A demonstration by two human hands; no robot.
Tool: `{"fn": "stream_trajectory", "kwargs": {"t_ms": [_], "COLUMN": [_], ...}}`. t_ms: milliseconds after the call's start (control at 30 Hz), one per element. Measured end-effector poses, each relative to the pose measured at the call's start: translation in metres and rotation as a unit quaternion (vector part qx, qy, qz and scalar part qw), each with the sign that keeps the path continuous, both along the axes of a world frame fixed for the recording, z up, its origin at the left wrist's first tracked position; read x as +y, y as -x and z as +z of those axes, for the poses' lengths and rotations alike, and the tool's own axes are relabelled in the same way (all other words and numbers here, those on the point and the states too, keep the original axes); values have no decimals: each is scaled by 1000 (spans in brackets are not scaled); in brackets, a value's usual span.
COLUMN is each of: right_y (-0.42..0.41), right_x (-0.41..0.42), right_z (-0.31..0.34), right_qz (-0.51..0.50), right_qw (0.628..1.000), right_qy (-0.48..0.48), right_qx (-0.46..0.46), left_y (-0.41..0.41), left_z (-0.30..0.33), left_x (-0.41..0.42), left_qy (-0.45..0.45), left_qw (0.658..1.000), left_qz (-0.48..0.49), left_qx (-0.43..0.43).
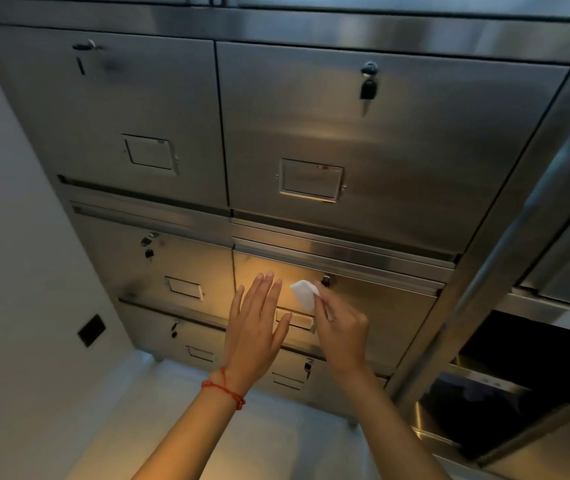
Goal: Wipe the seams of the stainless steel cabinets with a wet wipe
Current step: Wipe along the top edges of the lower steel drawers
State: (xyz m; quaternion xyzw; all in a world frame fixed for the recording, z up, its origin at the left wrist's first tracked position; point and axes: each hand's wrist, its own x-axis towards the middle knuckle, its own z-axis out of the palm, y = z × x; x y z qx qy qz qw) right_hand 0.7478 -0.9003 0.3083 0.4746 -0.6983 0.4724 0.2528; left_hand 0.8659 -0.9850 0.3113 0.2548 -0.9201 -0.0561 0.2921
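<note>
Reaching forward, the left hand (254, 327) is flat with fingers straight; the right hand (342, 327) pinches a white wipe (304, 294) before a lower drawer (380, 306) of the steel cabinet (397, 140), beside its lock (326, 280).

A white wipe (305, 295), folded into a small pad, is held up in front of a steel cabinet (380, 140), just left of a drawer lock. The cabinet is made of brushed steel drawers in two columns, parted by a vertical seam (222, 133) and by horizontal seams (342, 237) between the rows. The drawers are seen closed.
</note>
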Motion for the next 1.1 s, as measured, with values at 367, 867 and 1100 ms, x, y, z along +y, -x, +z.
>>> {"fn": "stream_trajectory", "kwargs": {"t_ms": [367, 867, 1100], "right_y": [-56, -101, -114], "right_x": [-102, -252, -299], "right_z": [-4, -5, -8], "right_qz": [89, 256, 308], "right_qw": [996, 966, 950], "right_qy": [-17, -27, -14], "right_qx": [0, 36, 50], "left_y": [-68, -131, -146], "left_z": [-6, 3, 2], "left_x": [-80, -181, -209], "left_qy": [-26, -42, -50], "left_qw": [994, 960, 946], "left_qz": [101, 276, 320], "left_qx": [-18, -27, -27]}}
